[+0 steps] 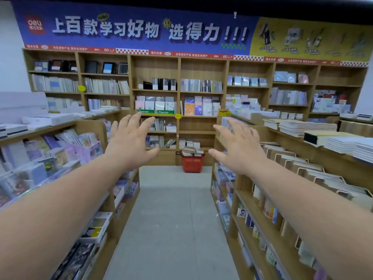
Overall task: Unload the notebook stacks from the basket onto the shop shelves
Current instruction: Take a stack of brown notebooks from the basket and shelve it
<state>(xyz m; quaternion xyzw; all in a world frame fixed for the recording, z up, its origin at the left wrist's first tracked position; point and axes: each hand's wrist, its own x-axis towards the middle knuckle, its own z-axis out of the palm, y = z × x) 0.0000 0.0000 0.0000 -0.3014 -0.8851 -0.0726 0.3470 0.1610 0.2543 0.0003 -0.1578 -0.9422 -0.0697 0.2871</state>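
From the head camera, both bare forearms stretch forward down a narrow shop aisle. The left hand (129, 142) is spread wide, fingers straight and fanned, thumb out to the right, and it holds nothing. The right hand (240, 150) mirrors it, palm down, fingers splayed and slightly blurred, and also holds nothing. The two hands are well apart, with the aisle showing between them.

At the far end of the aisle a red plastic shopping basket (192, 161) stands on the pale grey tiled floor (171, 219), just in front of the bottom of the tall light-wood wall shelves (178, 77). Stacks of notebooks (191, 150) rise above the basket's rim and seem to sit unevenly, though they are too small to count. Both hands are well short of the basket.

The wall shelves hold rows of upright notebooks and cards in many compartments. Above them runs a long blue and yellow banner with large white characters (141, 31). A low wooden display shelf on the left (90, 126) carries pastel stationery in slanted trays, and a matching wooden display shelf on the right (282, 138) carries flat piles of white-edged notebooks on top and slanted racks below.
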